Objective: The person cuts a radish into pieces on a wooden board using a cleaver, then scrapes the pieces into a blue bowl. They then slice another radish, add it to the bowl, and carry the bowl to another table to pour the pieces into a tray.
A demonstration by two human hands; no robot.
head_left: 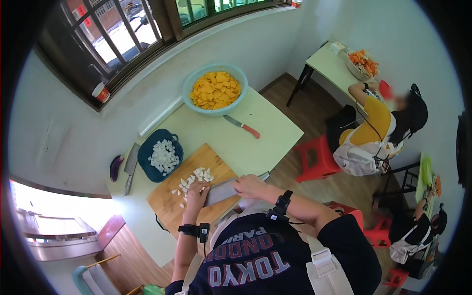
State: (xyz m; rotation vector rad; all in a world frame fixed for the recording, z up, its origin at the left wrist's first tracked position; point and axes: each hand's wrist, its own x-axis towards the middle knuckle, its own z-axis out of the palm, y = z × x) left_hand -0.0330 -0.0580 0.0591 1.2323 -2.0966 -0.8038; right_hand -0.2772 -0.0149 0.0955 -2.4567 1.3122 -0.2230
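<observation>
A wooden cutting board (211, 160) lies near the table's front edge, with white chopped pieces (196, 175) on it. Across the board a wide cleaver blade (220, 192) lies between my two hands. My right hand (250, 187) is closed around the cleaver at its right end. At the blade's left end is my left hand (197, 192), its fingers pressed together beside the white pieces; whether they hold a piece or the blade is hidden. Just left of the board, a dark blue basket (144, 158) holds white cubes (163, 157).
A light blue bowl (188, 93) of orange slices stands at the back; a red-handled knife (242, 126) lies before it. Another knife (131, 166) and an eggplant (116, 168) are at the left. Two people sit at other tables on the right.
</observation>
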